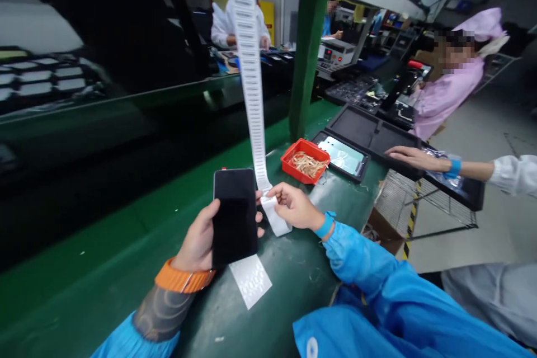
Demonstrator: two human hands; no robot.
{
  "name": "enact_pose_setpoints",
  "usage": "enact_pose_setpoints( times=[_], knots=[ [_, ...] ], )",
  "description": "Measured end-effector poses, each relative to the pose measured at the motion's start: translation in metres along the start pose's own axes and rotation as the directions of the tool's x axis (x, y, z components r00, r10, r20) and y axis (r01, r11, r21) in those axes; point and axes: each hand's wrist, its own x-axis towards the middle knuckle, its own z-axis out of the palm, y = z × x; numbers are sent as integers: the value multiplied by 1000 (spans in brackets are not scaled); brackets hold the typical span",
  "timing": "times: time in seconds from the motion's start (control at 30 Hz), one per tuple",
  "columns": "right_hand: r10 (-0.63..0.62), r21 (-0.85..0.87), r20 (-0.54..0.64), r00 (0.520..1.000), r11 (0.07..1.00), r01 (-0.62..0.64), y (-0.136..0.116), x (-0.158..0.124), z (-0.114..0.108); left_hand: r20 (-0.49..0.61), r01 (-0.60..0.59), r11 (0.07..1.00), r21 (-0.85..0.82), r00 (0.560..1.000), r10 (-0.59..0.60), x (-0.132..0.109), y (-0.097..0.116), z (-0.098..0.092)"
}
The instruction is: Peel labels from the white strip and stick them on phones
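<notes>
A black smartphone (235, 218) with a dark screen lies upright in my left hand (199, 238), thumb on one edge and fingertips around the other. My right hand (300, 207) pinches the lower part of a long white strip of printed labels (250, 72) just beside the phone. That strip hangs from above, and its end curls down to the bench below my right fingers. My left fingertips are close to the strip; whether they touch it I cannot tell. Under the phone's lower edge, a small white sheet with shiny marks (251, 282) rests on the green bench (293, 291).
A red tray (295, 172) of beige bands (308, 163) stands beyond my right hand. Next to it, a black tray (364, 170) holds a light-coloured phone (342, 155). At right, another person's hand (413, 156) rests on black trays. A green post (308, 61) rises behind.
</notes>
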Motion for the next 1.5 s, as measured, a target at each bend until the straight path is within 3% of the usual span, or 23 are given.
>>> enact_pose_setpoints(
  times=[0.27,0.47,0.6,0.7,0.9,1.03,1.1,1.23,1.33,1.5],
  knots=[
    [-21,41,-91,996,999,25,-1,-1,0,67,100,994,50,992,-104,3,-13,-10],
    [-57,65,-33,998,996,60,-8,-13,-7,109,98,995,-11,989,-96,6,-20,-3],
    [-37,-42,-71,997,999,34,-5,-14,-18,120,136,991,-8,984,-134,16,-22,-3],
    [-61,-75,-87,994,996,54,-7,-13,-14,86,141,990,20,986,-143,8,-21,-2],
    [-289,-284,-64,955,923,260,-17,-7,-9,-53,164,986,-8,985,-164,-9,-14,7],
    [-431,-416,-128,893,841,346,-13,-6,-16,-181,75,996,-56,980,-84,-4,-16,19],
    [-490,-494,-99,866,779,385,-14,-8,-16,-223,58,995,-76,972,-73,-4,-19,24],
    [-556,-589,-4,831,673,448,-18,-7,-15,-238,50,996,-78,969,-67,-5,-20,26],
    [-607,-617,-3,795,626,476,-19,-6,-14,-241,47,995,-83,968,-66,-5,-20,27],
    [-566,-650,-16,824,632,422,-18,-7,-11,-230,4,996,-84,973,-23,-1,-24,35]
  ],
)
